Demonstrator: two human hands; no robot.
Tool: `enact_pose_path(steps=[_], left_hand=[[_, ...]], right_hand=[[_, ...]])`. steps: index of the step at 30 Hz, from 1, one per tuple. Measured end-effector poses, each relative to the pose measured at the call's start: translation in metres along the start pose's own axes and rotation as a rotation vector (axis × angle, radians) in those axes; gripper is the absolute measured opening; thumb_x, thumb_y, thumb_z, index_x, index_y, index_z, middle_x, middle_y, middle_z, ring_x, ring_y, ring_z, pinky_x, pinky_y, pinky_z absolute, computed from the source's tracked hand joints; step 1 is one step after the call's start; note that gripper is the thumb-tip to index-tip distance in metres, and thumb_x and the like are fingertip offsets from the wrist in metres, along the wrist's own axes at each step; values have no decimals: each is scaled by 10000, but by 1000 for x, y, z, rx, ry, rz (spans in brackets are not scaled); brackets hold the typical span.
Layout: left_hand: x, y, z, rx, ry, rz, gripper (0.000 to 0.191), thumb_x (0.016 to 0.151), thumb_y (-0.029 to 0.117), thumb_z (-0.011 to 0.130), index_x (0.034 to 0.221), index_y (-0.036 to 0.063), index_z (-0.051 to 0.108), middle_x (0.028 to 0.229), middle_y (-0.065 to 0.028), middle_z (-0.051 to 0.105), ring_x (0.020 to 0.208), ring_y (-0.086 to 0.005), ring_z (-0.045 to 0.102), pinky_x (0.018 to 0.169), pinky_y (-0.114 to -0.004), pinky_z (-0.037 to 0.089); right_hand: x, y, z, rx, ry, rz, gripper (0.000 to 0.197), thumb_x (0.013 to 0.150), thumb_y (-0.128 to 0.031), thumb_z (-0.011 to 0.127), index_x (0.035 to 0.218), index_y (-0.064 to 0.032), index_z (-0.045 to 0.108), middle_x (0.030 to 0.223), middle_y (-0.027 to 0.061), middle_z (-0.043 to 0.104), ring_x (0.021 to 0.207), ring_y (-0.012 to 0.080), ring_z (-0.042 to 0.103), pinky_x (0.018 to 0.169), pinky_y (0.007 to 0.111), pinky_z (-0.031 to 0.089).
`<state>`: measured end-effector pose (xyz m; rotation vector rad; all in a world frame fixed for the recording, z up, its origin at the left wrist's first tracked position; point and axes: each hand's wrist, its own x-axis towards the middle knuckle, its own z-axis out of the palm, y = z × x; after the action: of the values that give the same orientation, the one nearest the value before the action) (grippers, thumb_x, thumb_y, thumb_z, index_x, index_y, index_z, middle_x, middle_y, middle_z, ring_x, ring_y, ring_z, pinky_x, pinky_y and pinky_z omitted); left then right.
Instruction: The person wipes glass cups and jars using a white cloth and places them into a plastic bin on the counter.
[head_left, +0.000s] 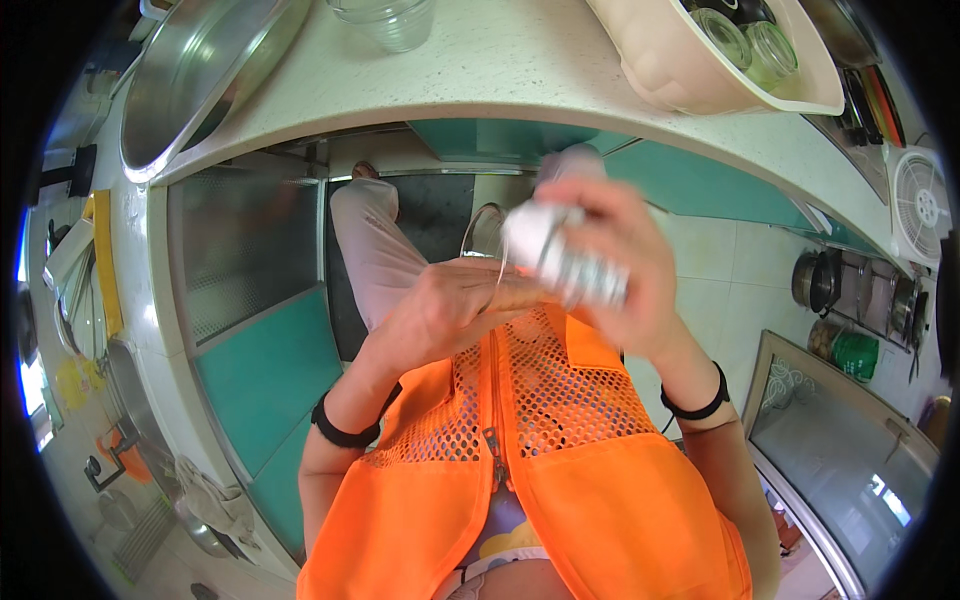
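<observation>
In front of my chest, my right hand (630, 262) is closed around a small container (574, 262), pale at one end with a patterned, printed side. Both are blurred. Beside it my left hand (457, 300) is held out flat, its back up and its fingers pointing to the right, partly behind the container. A thin wire-like loop (502, 270) shows at the left fingers; what it belongs to cannot be told. Nothing is seen gripped in my left hand, though its palm is hidden.
The counter edge curves ahead, bearing a steel basin (217, 90), a clear glass bowl (394, 22) and a cream plastic tub (712, 64) holding glass jars (769, 52). A glass-fronted door (832, 427) stands at the lower right. A sink (139, 382) lies at the left.
</observation>
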<state>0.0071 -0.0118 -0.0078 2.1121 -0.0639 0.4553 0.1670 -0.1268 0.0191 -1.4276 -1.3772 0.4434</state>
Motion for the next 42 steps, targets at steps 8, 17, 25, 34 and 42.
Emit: enact_pose_path(steps=[8, 17, 25, 34, 42], left_hand=[[13, 11, -8, 181, -138, 142, 317, 741, 77, 643, 1055, 37, 635, 987, -73, 669, 918, -244, 648, 802, -334, 527], [39, 27, -20, 162, -47, 206, 259, 770, 44, 621, 1019, -20, 652, 995, -95, 687, 965, -263, 656, 807, -324, 525], [58, 40, -29, 127, 238, -99, 314, 783, 51, 655, 1096, 76, 655, 935, -49, 697, 882, -217, 652, 812, -297, 502], [110, 56, -49, -170, 236, -233, 367, 815, -42, 626, 1176, 7, 584, 1082, -98, 661, 992, -136, 622, 837, -242, 495], [166, 75, -41, -723, -13, -206, 455, 827, -139, 536, 1268, -89, 436, 1187, -220, 568, 1093, -282, 578, 950, -372, 473]], right_hand=[[10, 0, -8, 219, 34, 26, 317, 737, -26, 664, 1050, -42, 612, 1084, 82, 602, 956, 220, 584, 813, 302, 468], [-13, 38, -9, 640, -58, 600, 273, 890, -147, 596, 1101, 26, 597, 962, 22, 644, 824, 85, 579, 721, 235, 473], [-8, -18, -39, 639, 230, 565, 343, 825, -62, 653, 1144, 29, 564, 1082, 80, 585, 936, 133, 563, 821, 266, 450], [1, -33, -102, 355, 107, 134, 275, 700, -30, 505, 973, -1, 494, 1060, 94, 545, 912, 165, 507, 808, 265, 397], [60, -49, -150, -265, 160, -63, 849, 568, -274, 855, 1301, -89, 469, 1148, 86, 577, 955, 207, 572, 779, 291, 454]])
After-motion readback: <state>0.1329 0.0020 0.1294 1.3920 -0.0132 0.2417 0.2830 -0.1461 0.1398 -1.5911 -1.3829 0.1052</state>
